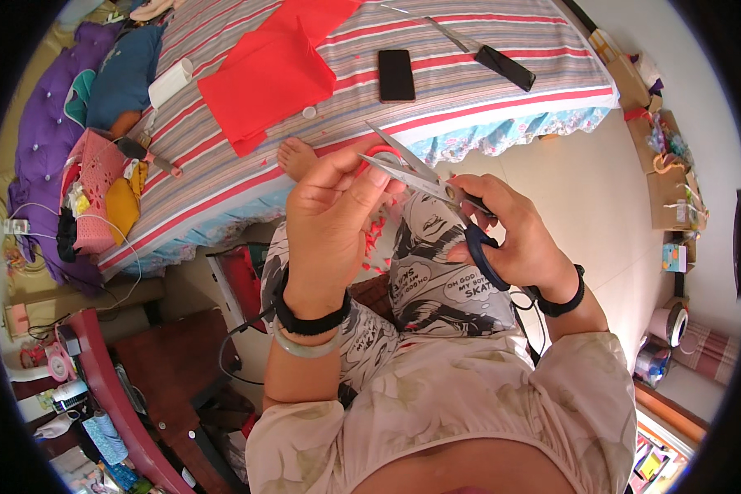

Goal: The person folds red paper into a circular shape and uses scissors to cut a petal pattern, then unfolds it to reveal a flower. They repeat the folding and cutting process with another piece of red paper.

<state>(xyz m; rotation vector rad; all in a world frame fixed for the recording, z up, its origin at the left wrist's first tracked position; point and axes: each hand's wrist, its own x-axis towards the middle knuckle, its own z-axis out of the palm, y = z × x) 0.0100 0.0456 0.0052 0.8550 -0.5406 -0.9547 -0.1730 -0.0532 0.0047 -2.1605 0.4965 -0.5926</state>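
Note:
My left hand pinches a small red piece, apparently cloth or paper, with a whitish round thing against it. What the round thing is cannot be made out. In my right hand is a pair of scissors with dark blue handles. The blades stand apart and point at the left fingers, the lower one crossing in front of the red piece. Below the hands, red scraps lie between the knees, partly hidden by the left hand.
On the bed's striped sheet lie large red sheets, a small white cap, a black phone, another dark device and a clear ruler. A pink basket stands left. Cardboard boxes line the right wall.

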